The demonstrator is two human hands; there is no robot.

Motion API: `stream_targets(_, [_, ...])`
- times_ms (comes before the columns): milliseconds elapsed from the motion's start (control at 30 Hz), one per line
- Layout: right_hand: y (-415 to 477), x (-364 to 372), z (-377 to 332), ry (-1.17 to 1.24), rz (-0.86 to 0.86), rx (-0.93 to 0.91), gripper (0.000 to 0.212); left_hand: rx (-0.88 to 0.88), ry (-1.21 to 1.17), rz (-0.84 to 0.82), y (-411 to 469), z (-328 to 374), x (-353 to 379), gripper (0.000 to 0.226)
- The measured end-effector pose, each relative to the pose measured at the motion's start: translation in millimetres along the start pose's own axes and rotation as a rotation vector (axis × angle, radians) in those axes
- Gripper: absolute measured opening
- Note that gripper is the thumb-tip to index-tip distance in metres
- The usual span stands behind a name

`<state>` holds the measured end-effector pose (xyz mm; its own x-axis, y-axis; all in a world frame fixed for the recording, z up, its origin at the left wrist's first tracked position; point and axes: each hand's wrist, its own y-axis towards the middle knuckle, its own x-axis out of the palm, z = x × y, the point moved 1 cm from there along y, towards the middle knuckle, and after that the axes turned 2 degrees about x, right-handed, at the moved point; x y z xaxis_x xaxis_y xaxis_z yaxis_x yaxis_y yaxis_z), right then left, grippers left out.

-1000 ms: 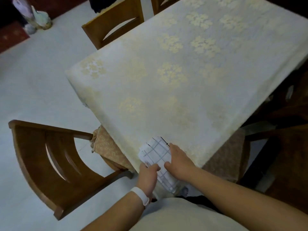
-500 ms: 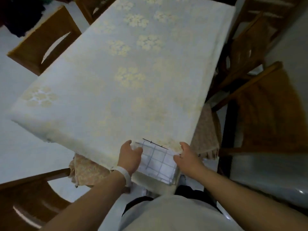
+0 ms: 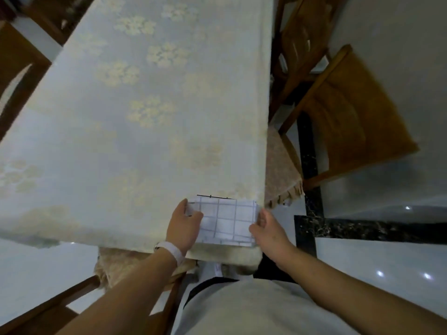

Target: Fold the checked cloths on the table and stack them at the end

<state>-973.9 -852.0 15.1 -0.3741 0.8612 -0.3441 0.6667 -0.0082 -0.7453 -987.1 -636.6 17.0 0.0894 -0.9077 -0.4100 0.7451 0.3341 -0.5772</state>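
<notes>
A folded white cloth with a dark grid pattern (image 3: 227,221) lies flat at the near right corner of the table (image 3: 145,131). It looks like a small stack, with a dark edge showing at its far side. My left hand (image 3: 183,226) rests on the cloth's left edge, thumb on top. My right hand (image 3: 266,228) touches the cloth's right edge with relaxed fingers. A white band sits on my left wrist.
A pale floral tablecloth (image 3: 84,177) covers the table. Wooden chairs stand at the right (image 3: 350,112), far right (image 3: 297,44), near left (image 3: 60,310) and far left (image 3: 17,68). A beige fringed cloth (image 3: 280,170) hangs under the table edge.
The camera has swung right, so the table now runs straight ahead. My hands have spread apart from the top of the cloth to its left and right edges.
</notes>
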Motion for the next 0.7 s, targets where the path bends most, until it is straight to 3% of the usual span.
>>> stream_targets(100, [-6,9,-2,0.026,-0.003,-0.007,0.033,0.006,0.0,-0.037,0,-1,3,0.055])
stream_targets(200, [-11,16,-8,0.078,-0.012,-0.022,0.047,0.051,0.01,-0.042,-2,0,7,0.01])
stream_targets(300, [-11,20,-8,0.083,-0.005,-0.045,0.051,0.051,0.001,-0.068,-2,-3,11,0.022])
stream_targets(500, [-12,13,-14,0.074,-0.047,-0.015,0.057,0.009,-0.034,-0.122,5,-4,14,0.069])
stream_targets(700, [-18,2,-22,0.015,-0.04,0.048,0.045,0.011,-0.089,-0.084,2,-5,9,0.074])
